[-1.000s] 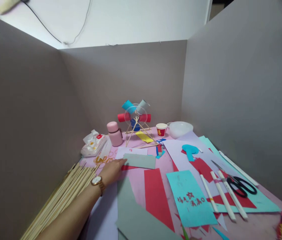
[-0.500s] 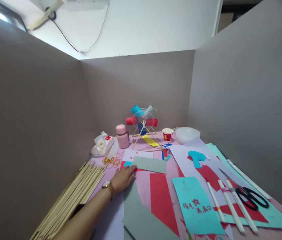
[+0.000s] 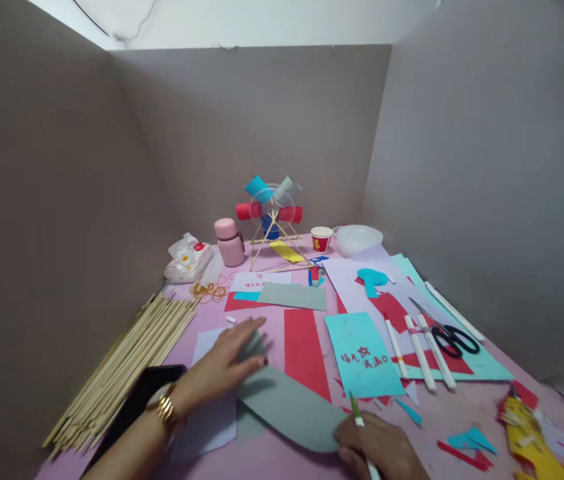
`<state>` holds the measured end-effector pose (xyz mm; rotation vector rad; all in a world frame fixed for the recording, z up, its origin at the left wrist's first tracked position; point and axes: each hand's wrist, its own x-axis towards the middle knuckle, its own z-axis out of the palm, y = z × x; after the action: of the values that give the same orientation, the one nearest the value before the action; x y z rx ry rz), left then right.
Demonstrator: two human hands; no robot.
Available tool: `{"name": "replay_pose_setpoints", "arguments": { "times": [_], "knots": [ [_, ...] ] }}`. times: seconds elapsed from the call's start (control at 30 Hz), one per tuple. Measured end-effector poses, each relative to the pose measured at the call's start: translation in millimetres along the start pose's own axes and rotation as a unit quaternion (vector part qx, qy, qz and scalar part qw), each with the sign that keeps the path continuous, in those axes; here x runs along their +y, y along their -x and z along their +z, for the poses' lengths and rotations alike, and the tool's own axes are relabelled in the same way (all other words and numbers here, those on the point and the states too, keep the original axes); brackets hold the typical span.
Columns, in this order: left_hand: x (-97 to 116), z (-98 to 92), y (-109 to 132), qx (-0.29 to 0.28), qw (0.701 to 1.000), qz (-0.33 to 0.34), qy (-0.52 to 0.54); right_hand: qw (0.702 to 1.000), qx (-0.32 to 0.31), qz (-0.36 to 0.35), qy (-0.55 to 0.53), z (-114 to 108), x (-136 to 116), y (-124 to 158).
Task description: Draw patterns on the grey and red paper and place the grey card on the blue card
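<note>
My left hand [image 3: 227, 357], with a gold watch at the wrist, is at the left end of a grey sheet of paper [image 3: 292, 403]. Its fingers are spread and slightly blurred; I cannot tell how firmly it touches the sheet. At the lower right, my right hand [image 3: 379, 443] is closed around a white marker with a green tip [image 3: 358, 417]. The same hand pinches the right edge of the grey sheet, which bows up off the table. A smaller grey strip [image 3: 295, 296] lies beyond, and a blue card with red writing [image 3: 365, 353] lies to the right.
Bamboo sticks [image 3: 127, 367] and a black object [image 3: 132, 413] are at left. At the back stand a pink flask [image 3: 231, 243], a stick-framed wheel model [image 3: 273, 217] and a paper cup [image 3: 321, 239]. White markers [image 3: 419, 353], scissors [image 3: 455, 340] and yellow scraps [image 3: 532, 433] are at right.
My left hand has drawn back towards me from the small grey strip. My right hand has come into view with the marker, and the large grey sheet is now lifted at its edge. The view has tilted down.
</note>
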<state>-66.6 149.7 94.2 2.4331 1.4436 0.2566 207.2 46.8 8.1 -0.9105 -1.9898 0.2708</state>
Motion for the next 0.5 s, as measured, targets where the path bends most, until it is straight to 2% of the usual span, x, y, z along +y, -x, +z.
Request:
{"name": "replay_pose_setpoints", "arguments": {
  "times": [0.07,0.13,0.17,0.23,0.3,0.4,0.5],
  "knots": [
    [14,8.6,25,-0.027,0.999,0.038,0.001,1.0,0.012,-0.026,-0.002,4,5,2],
    [20,21.5,43,-0.016,0.998,0.062,-0.016,0.999,0.025,-0.043,-0.01,7,10,3],
    [20,28.7,49,0.006,0.996,0.08,-0.036,0.998,0.029,-0.047,-0.014,8,11,3],
    [15,41.8,53,0.093,0.977,0.16,-0.104,0.998,0.04,-0.052,-0.016,8,13,2],
    [12,50.4,54,0.144,0.958,0.209,-0.129,0.997,0.057,-0.048,-0.013,5,12,0],
    [17,54.3,58,0.221,0.931,0.249,-0.151,0.996,0.088,-0.026,-0.01,-5,7,-4],
    [34,54.4,69,0.291,0.904,0.266,-0.165,0.995,0.098,-0.008,-0.003,-15,3,-5]
  ]
}}
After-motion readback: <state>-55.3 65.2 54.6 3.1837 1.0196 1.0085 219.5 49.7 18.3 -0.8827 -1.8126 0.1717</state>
